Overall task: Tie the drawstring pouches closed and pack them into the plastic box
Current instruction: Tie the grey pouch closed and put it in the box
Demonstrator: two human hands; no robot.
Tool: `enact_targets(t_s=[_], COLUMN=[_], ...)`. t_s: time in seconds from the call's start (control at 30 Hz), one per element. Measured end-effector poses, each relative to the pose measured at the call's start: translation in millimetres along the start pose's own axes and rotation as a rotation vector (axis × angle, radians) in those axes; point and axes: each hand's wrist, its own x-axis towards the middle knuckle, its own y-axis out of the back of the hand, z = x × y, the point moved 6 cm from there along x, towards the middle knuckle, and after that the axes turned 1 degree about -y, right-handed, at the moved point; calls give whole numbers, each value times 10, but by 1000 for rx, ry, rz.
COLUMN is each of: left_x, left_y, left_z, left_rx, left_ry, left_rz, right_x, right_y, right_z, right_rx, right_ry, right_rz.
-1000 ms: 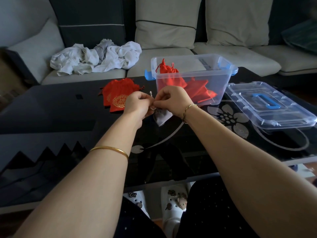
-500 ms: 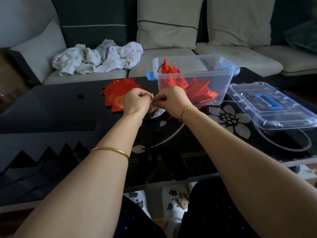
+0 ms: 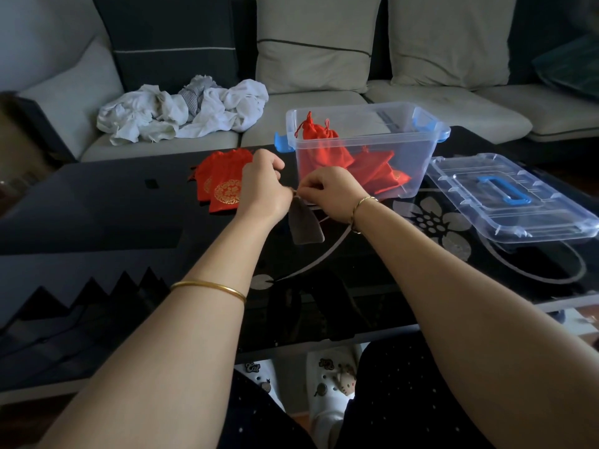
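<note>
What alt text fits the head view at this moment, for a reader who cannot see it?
The left hand and right hand pinch the neck of a grey pouch over a dark table. Behind them an open plastic box holds red pouches; loose red pouches lie to its left, its lid to its right.

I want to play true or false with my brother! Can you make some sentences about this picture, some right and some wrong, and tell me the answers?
1. The left hand and the right hand pinch the top of a grey pouch. True.
2. The plastic box is empty. False: red pouches lie inside it.
3. The lid is shut on the box. False: it lies on the table, right of the box.
4. Loose red pouches lie on the table, left of the box. True.
</note>
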Motion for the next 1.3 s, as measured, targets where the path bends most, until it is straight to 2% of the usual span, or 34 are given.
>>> enact_targets(t_s=[0.33, 0.5, 0.77, 0.87, 0.97, 1.13, 1.3], left_x=[-78, -84, -74, -29, -71, -135, -109], left_y=[36, 40, 1, -44, -38, -27, -42], left_z=[97, 125, 218, 207, 251, 254, 133], left_rx=[88, 139, 267, 294, 371, 399, 345], left_ry=[-147, -173, -231, -169, -234, -295, -269], left_rz=[19, 24, 28, -19, -12, 9, 12], right_x=[-31, -86, -74, -86, -74, -53, -45], right_y=[-202, -163, -151, -113, -88, -83, 56], right_z=[237, 211, 225, 227, 206, 136, 129], right_rx=[778, 911, 909, 833, 749, 540, 194], right_ry=[-350, -420, -410, -377, -319, -240, -180], right_rz=[-9, 0, 53, 45, 10, 2, 141])
